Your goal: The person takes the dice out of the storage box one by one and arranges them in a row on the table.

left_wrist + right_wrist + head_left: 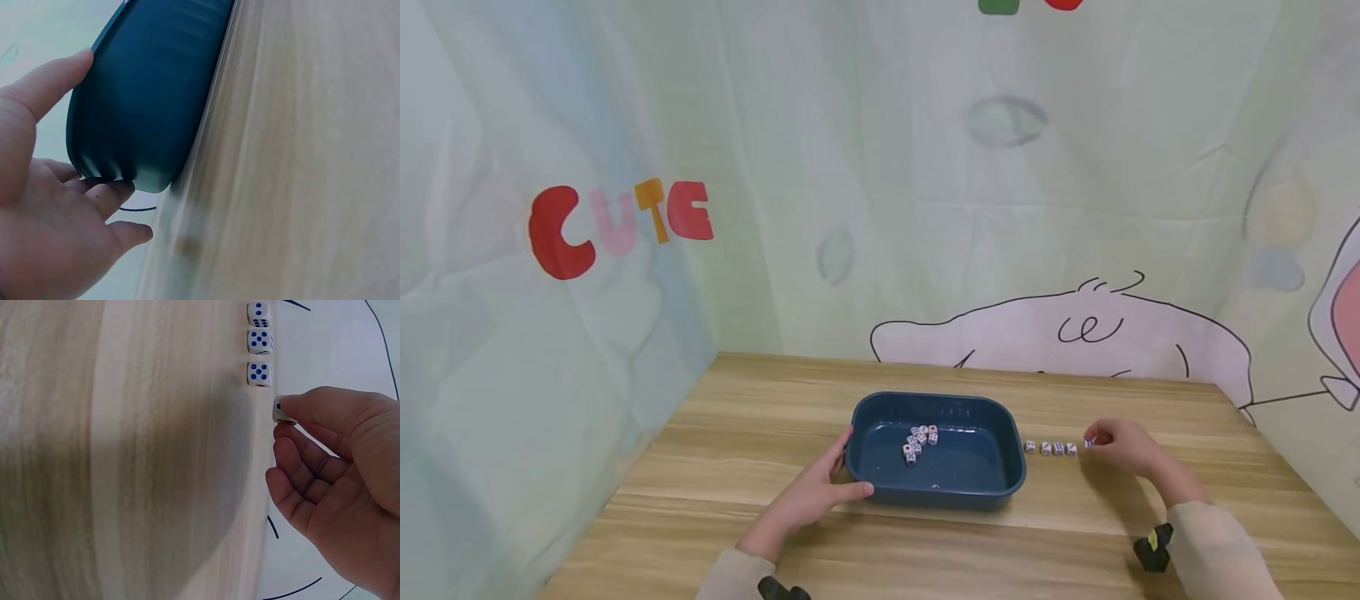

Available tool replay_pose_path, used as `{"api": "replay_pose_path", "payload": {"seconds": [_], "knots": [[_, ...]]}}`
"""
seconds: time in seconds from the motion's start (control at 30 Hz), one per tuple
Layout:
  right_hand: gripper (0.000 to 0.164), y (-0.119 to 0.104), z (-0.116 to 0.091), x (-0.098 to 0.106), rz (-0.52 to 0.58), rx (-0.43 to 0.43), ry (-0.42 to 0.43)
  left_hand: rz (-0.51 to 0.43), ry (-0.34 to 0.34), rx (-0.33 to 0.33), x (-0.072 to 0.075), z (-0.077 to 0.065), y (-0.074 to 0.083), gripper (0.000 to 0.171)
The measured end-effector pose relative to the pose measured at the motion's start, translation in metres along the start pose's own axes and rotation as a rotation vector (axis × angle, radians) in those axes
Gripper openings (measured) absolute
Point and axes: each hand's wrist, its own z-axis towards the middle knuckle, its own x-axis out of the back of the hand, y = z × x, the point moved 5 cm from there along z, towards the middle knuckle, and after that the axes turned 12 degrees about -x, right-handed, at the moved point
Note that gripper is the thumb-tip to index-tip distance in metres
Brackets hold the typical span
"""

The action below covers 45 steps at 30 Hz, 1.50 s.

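Observation:
A dark blue plastic basin (940,495) stands on the wooden table, with several white dice (917,442) clustered on its floor, left of the middle. My left hand (808,492) holds the basin's left end. Its thumb lies on the near rim and its fingers are against the end wall, as the left wrist view also shows. To the right of the basin, my right hand (1123,446) pinches one white die (283,410) with blue pips between thumb and forefinger. That die is at the right end of a row of dice (259,374), a small gap from its neighbour.
The wooden table (730,433) runs back to a printed cloth backdrop (887,167) with a cartoon outline. Another cloth wall with coloured letters (561,233) borders the left side. The row of dice starts close beside the basin's right wall.

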Motion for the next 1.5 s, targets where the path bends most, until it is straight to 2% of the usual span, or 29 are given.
{"api": "replay_pose_path", "payload": {"seconds": [0.43, 0.8, 1.13, 1.33, 1.5], "knots": [[0.009, 0.001, 0.002, -0.006, 0.014, 0.043, 0.005, -0.009, -0.005, -0.012, -0.001, 0.000, -0.001, 0.098], [0.008, 0.008, 0.006, -0.015, 0.031, 0.012, -0.011, 0.002, -0.006, -0.012, -0.001, -0.001, 0.000, 0.098], [0.007, 0.006, 0.004, -0.015, 0.027, 0.010, -0.001, 0.000, -0.006, -0.010, 0.000, -0.001, 0.001, 0.097], [0.016, 0.008, 0.004, -0.010, 0.026, -0.016, 0.002, 0.011, 0.000, -0.005, 0.000, -0.001, 0.001, 0.097], [0.026, 0.005, 0.004, 0.004, 0.012, -0.010, 0.056, 0.016, 0.002, -0.005, 0.000, -0.001, 0.000, 0.097]]}}
